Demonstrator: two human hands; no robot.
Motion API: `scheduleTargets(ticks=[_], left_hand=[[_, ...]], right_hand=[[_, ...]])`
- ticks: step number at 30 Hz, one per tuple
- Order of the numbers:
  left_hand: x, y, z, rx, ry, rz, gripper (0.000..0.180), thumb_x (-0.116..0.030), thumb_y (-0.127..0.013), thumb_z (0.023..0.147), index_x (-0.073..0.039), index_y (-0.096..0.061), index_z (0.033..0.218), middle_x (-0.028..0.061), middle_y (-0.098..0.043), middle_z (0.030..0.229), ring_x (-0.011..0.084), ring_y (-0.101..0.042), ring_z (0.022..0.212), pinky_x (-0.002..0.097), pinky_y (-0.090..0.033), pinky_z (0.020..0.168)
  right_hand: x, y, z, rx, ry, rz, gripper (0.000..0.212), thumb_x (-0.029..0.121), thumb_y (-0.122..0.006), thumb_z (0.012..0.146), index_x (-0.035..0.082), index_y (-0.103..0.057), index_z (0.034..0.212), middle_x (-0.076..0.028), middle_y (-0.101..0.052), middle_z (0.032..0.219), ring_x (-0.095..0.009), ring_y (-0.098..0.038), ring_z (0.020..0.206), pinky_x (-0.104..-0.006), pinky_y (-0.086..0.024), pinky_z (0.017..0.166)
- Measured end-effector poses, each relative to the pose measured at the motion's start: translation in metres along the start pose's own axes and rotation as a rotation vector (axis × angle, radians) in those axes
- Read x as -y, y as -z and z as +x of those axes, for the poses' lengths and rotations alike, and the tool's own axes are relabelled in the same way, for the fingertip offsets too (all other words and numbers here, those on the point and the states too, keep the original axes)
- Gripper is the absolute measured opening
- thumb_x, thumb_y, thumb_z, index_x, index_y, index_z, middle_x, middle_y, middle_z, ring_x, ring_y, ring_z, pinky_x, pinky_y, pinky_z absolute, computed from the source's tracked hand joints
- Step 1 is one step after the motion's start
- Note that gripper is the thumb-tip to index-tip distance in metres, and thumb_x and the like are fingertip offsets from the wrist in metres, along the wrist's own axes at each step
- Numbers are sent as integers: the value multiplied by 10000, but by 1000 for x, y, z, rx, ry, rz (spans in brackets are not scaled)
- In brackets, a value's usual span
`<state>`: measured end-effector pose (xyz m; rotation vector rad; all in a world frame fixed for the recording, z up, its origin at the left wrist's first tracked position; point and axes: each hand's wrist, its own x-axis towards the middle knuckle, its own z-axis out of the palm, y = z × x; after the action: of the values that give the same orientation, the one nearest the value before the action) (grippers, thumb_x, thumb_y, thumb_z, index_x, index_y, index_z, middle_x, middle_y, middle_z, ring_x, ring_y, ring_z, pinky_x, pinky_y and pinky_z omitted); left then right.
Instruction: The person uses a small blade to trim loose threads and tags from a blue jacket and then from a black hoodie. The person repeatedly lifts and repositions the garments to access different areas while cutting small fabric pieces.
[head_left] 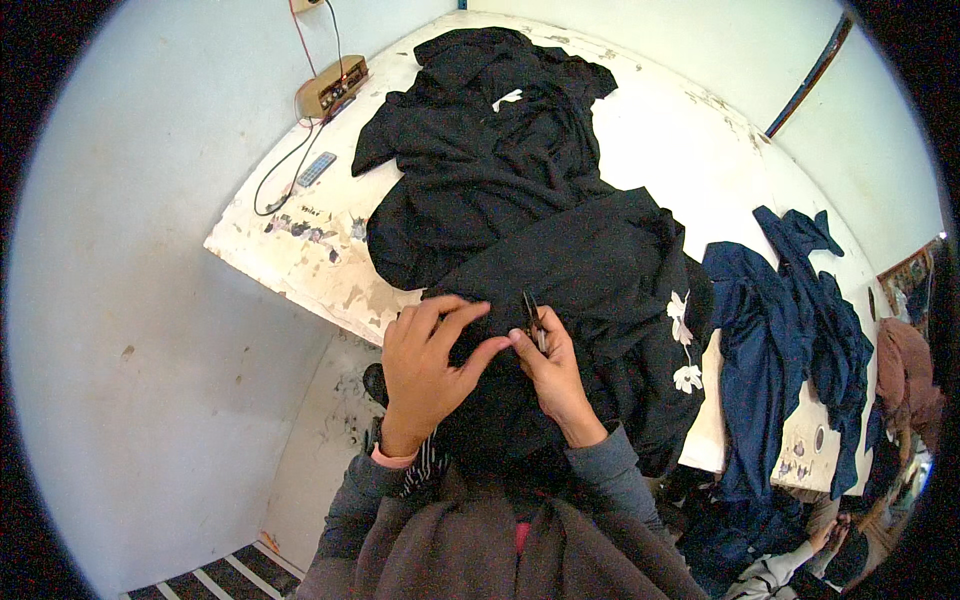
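Note:
Black cloth lies in a loose heap over the table, its near part hanging down in front of me. My right hand is closed around small dark thread snips, their blades pointing away from me above the cloth. Beside it, my left hand is over the cloth with its fingers apart. The left thumb's tip comes close to the right thumb; whether they touch, or hold a thread, I cannot tell. White flower shapes decorate the cloth on the right.
The worn white table has stained, peeling edges. At its left stand a brown box-like device with cables and a grey remote control. Dark blue cloth drapes over the right side. Another person's hand shows at lower right.

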<state>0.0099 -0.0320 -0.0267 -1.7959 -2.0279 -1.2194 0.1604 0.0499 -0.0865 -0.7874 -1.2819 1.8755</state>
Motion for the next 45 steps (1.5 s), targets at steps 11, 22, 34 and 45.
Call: scheduleTargets(ticks=[11, 22, 34, 45], left_hand=[[45, -17, -3, 313, 501, -624, 128, -125, -731, 906, -16, -764, 963, 92, -760, 858, 119, -679, 785, 261, -504, 721], [56, -16, -16, -24, 348, -270, 78, -99, -622, 979, -60, -646, 916, 55, -745, 798, 208, -705, 743, 344, -516, 722], [89, 30, -34, -310, 457, -90, 262, -209, -617, 1015, -43, -584, 1214, 76, -717, 848, 147, -648, 766, 305, -481, 673], [33, 18, -35, 164, 698, -297, 358, -275, -694, 948, -37, -608, 1200, 68, -662, 643, 190, -663, 597, 327, -492, 586]], right_hand=[[-7, -7, 1, 78, 92, -88, 148, 26, -625, 991, 82, -503, 1053, 48, -551, 937, -37, -499, 892, -221, -417, 803], [-20, -9, 1, -20, 166, -118, 172, 3, -648, 968, 68, -512, 1051, 54, -513, 889, -34, -484, 854, -210, -401, 755], [-14, -8, 0, -29, 151, -49, 197, 50, -697, 955, 60, -534, 1065, 49, -599, 905, -30, -522, 826, -206, -415, 718], [6, -19, -22, -221, 318, -354, 242, 1, -763, 882, 48, -575, 1027, 86, -474, 797, 18, -375, 648, -190, -282, 544]])
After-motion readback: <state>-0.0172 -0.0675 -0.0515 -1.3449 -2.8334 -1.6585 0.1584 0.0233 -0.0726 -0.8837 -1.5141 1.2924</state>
